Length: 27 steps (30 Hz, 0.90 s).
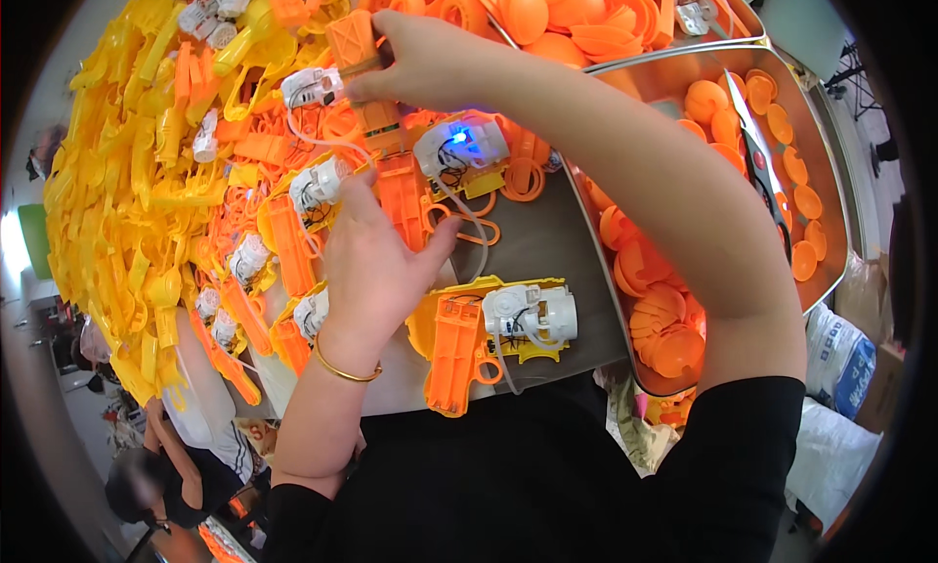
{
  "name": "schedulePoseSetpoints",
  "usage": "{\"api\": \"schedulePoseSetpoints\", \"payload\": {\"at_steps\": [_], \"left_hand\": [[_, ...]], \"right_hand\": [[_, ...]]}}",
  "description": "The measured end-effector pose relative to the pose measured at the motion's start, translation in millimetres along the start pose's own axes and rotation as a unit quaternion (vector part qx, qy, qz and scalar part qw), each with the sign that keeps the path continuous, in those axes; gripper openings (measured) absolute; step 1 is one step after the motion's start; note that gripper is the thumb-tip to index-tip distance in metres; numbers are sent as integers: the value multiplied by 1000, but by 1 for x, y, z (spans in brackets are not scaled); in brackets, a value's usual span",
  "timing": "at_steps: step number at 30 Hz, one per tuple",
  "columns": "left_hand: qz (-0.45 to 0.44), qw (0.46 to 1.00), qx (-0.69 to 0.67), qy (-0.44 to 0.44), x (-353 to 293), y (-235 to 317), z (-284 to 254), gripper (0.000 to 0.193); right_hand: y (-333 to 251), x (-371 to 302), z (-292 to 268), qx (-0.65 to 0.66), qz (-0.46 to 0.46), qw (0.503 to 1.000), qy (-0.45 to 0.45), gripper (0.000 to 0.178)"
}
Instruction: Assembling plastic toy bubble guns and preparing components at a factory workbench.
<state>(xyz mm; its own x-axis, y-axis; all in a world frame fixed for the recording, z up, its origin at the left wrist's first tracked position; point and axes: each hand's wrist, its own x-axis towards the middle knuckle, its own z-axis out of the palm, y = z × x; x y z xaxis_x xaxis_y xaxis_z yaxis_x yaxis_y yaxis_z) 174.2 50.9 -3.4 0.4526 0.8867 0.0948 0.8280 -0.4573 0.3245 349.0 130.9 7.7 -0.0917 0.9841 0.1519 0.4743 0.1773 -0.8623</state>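
My right hand point(415, 63) reaches across to the far side, its fingers and thumb gripping a long orange plastic handle piece point(353, 41). Nearer me, my left hand point(376, 255), with a gold bangle at its wrist, has thumb and forefinger spread beside another orange handle piece point(399, 194); its other fingers are hidden. That piece lies next to a white motor unit point(474, 145) with a lit blue light, wires and a clear tube. In front lies a yellow toy-gun half shell point(421, 324) holding an orange handle point(453, 353) and a white unit point(532, 314).
Yellow shells point(127, 192) are heaped along the left. More half-filled shells line the table beside my left arm. A metal tray point(826, 270) at right holds orange domed parts and scissors point(757, 157); another tray point(718, 6) stands behind. A co-worker point(166, 475) sits at lower left.
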Motion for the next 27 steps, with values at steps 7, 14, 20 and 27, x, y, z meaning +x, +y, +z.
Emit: {"api": "schedulePoseSetpoints", "payload": {"at_steps": [7,14,20,27], "left_hand": [[47,998,30,35,-11,-12,-30,68],[-33,989,46,139,-25,-97,-60,65],[-59,985,148,64,-13,-91,-47,86],[-87,994,26,68,-13,-92,-47,88]], "right_hand": [[-10,0,-4,175,-10,982,69,58],[-21,14,15,191,9,981,16,50],[-54,57,74,93,-60,993,-32,53],[-53,70,107,52,-26,998,-30,57]]}}
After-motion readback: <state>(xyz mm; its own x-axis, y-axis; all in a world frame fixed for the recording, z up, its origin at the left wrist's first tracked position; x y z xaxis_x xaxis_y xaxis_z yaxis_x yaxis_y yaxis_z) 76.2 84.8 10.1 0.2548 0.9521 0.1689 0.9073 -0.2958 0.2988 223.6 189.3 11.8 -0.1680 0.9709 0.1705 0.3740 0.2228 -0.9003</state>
